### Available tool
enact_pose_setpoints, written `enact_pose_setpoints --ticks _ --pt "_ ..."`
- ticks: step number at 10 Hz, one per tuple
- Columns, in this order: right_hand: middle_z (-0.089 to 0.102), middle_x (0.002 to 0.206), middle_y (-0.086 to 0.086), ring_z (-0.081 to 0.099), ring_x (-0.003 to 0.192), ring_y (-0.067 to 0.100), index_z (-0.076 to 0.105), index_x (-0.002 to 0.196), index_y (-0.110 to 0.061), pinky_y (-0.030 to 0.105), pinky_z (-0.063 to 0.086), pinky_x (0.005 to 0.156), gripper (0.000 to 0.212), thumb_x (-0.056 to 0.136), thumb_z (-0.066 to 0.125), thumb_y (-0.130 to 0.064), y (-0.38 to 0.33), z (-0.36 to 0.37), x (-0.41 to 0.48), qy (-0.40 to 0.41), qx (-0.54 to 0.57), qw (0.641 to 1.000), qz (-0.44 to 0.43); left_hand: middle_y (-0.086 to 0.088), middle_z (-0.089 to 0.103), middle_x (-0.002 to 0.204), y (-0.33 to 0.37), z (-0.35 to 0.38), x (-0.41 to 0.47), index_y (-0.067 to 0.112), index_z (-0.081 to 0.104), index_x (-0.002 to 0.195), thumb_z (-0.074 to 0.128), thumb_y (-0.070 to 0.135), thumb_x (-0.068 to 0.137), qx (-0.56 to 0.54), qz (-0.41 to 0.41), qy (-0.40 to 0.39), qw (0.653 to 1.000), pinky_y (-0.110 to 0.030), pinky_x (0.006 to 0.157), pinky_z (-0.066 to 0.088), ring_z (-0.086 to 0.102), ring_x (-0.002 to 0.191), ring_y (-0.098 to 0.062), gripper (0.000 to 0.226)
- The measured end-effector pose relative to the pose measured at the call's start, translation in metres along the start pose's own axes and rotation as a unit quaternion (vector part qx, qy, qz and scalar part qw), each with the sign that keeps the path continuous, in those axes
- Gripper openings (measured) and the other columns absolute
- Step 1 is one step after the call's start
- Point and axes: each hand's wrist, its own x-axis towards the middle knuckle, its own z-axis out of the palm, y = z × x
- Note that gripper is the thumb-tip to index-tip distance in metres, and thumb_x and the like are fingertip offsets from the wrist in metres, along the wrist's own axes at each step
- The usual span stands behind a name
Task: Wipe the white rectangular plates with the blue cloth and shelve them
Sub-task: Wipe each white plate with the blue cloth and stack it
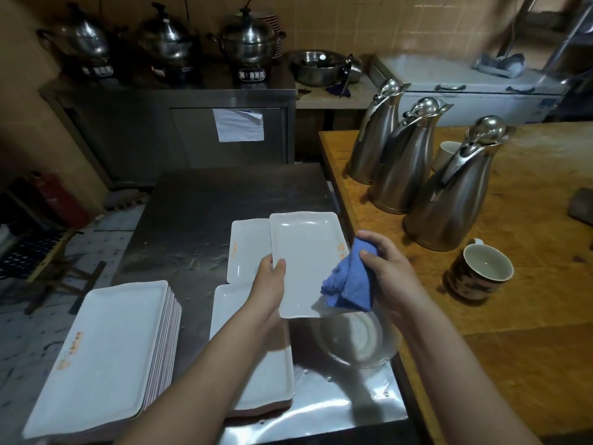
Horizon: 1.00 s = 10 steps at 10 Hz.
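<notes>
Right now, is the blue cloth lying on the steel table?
No, the right hand grips the blue cloth, bunched, beside the white rectangular plate that the left hand holds up.

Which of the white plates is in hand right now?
The plate the left hand grips by its long edge, beside the blue cloth in the right hand. The other plates lie on the steel table.

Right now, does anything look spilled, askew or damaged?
Drops of water dot the steel table beside the glass bowl, and a paper on the cabinet door curls at one corner. Nothing looks broken.
</notes>
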Motion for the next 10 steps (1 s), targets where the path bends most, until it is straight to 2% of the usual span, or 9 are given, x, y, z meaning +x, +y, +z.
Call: enact_pose_setpoints --ticks 1,2,3,4,5,7,8,9,10 --pt "0.052 0.113 -0.001 0.060 0.094 0.025 0.062 0.099 -0.036 0.038 0.056 0.068 0.029 0.097 0.047 -0.012 -0.001 0.031 -0.003 -0.043 -0.030 0.999 0.010 -0.005 0.058 0.112 -0.002 -0.016 -0.001 0.026 0.045 0.123 0.034 0.028 0.101 -0.039 -0.034 -0.010 0.999 -0.043 0.088 0.051 0.060 0.099 -0.029 0.025" --pt "0.057 0.114 -0.001 0.066 0.091 0.021 0.066 0.099 -0.032 0.037 0.058 0.069 0.030 0.095 0.050 -0.007 0.000 0.067 -0.006 -0.099 -0.008 0.995 0.015 -0.004 0.059 0.103 -0.003 -0.035 -0.005 0.028 0.045 0.119 0.034 0.028 0.101 -0.093 -0.064 -0.010 0.994 -0.037 0.077 0.053 0.061 0.090 -0.026 0.021" --pt "0.064 0.107 0.001 0.069 0.074 0.010 0.067 0.095 -0.022 0.025 0.055 0.060 0.032 0.090 0.050 0.005 0.007 0.102 -0.006 -0.163 0.047 0.985 0.020 -0.003 0.060 0.084 -0.007 -0.056 -0.006 0.014 0.055 0.092 0.036 0.024 0.101 -0.163 -0.110 0.000 0.980 -0.026 0.058 0.050 0.058 0.071 -0.017 0.023" --pt "0.060 0.110 -0.001 0.062 0.074 0.001 0.064 0.093 -0.028 0.015 0.050 0.066 0.032 0.087 0.056 0.002 0.022 0.125 -0.001 -0.147 -0.141 0.978 -0.043 -0.002 0.056 0.079 0.001 -0.076 -0.016 0.020 0.051 0.081 0.035 0.022 0.101 -0.175 -0.103 0.021 0.979 -0.024 0.054 0.046 0.054 0.066 -0.016 0.025" --pt "0.054 0.120 -0.003 0.055 0.099 0.007 0.062 0.106 -0.030 0.017 0.041 0.087 0.032 0.085 0.062 -0.006 0.032 0.135 0.003 -0.115 -0.315 0.935 -0.118 -0.006 0.060 0.084 0.001 -0.090 -0.016 0.020 0.050 0.085 0.033 0.026 0.102 -0.193 -0.064 0.045 0.978 -0.025 0.054 0.048 0.059 0.067 -0.020 0.025" --pt "0.036 0.147 0.004 0.031 0.133 0.019 0.045 0.139 -0.020 0.023 0.022 0.108 0.048 0.093 0.054 -0.023 0.042 0.150 -0.001 -0.088 -0.558 0.779 -0.271 -0.007 0.065 0.106 0.007 -0.118 -0.025 0.025 0.047 0.118 0.033 0.031 0.101 -0.229 -0.039 0.056 0.971 -0.032 0.060 0.055 0.067 0.087 -0.024 0.023" --pt "0.026 0.152 0.006 0.027 0.135 0.023 0.047 0.137 -0.013 0.026 0.013 0.113 0.042 0.098 0.043 -0.029 0.043 0.161 -0.008 -0.119 -0.565 0.760 -0.297 -0.009 0.066 0.105 0.010 -0.125 -0.029 0.023 0.050 0.115 0.034 0.030 0.101 -0.232 -0.027 0.064 0.970 -0.036 0.067 0.055 0.067 0.088 -0.026 0.022" --pt "0.011 0.157 0.006 0.007 0.144 0.024 0.025 0.148 -0.014 0.032 0.003 0.118 0.053 0.100 0.028 -0.038 0.053 0.172 -0.016 -0.198 -0.606 0.708 -0.303 -0.005 0.066 0.101 0.010 -0.128 -0.031 0.028 0.054 0.106 0.034 0.031 0.101 -0.202 -0.003 0.077 0.976 -0.032 0.069 0.054 0.066 0.084 -0.021 0.021" --pt "-0.010 0.159 -0.001 -0.021 0.142 0.009 -0.001 0.151 -0.019 0.022 -0.020 0.111 0.058 0.101 0.019 -0.040 0.064 0.179 -0.022 -0.240 -0.615 0.680 -0.318 0.006 0.066 0.093 0.013 -0.129 -0.036 0.035 0.056 0.092 0.035 0.039 0.099 -0.183 0.000 0.073 0.980 -0.020 0.060 0.051 0.065 0.081 -0.007 0.023"
